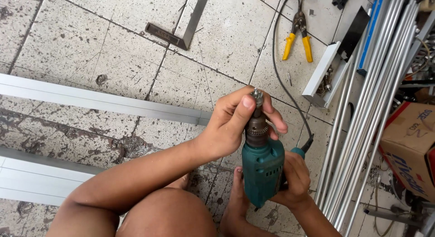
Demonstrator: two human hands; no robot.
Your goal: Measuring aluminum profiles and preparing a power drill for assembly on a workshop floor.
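A teal electric drill [263,166] points upward in front of me, over the tiled floor. My right hand [295,180] grips its handle from the right side. My left hand [238,121] wraps around the metal chuck [256,126], thumb and fingers pinching a small metal piece [258,97] at the chuck's tip. The drill's black cord [277,69] runs up across the tiles. My knee and bare foot [238,191] show below the drill.
Long aluminium profiles [99,101] lie across the floor at left. A bundle of metal rods [371,105] leans at right, beside a cardboard box [410,146]. Yellow-handled snips [298,39] and a white channel with small parts [324,76] lie above. A dark angled bar [179,33] rests at top.
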